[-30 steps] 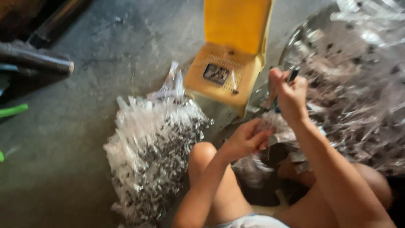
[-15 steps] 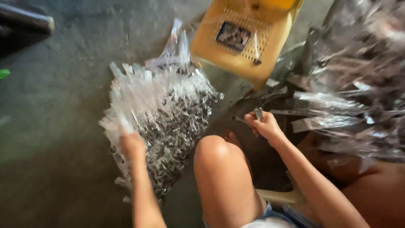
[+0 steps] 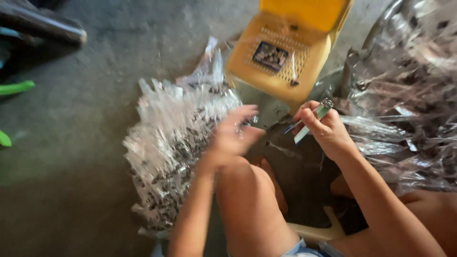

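My right-hand fingers (image 3: pixel 312 124) were curled shut around a thin clear packet (image 3: pixel 309 123) with a small dark metal piece at its upper end, which I held up slanted in my right hand (image 3: pixel 328 133) just in front of the yellow plastic stool (image 3: pixel 290 52). My left hand (image 3: pixel 231 138) was blurred, its fingers loosely spread and holding nothing that I could make out, hovering at the right edge of the pile of clear packets (image 3: pixel 178 152) that lay heaped on the grey concrete floor (image 3: pixel 85 157); whether it touched the pile I could not tell. Each packet in that pile seemed to carry small dark bits inside. My bare knee (image 3: pixel 243 181) rose between my two forearms, just beside the pile. To my right, a bigger mass of crumpled clear plastic (image 3: pixel 409 95) with the same dark specks filled the corner, close behind my right hand. On the seat of the stool lay a small dark card (image 3: pixel 270 56). Far off at the upper left edge a dark pipe-like bar (image 3: pixel 43 26) rested on the floor, and a green strip (image 3: pixel 16 88) showed at the left border, well apart from my hands.
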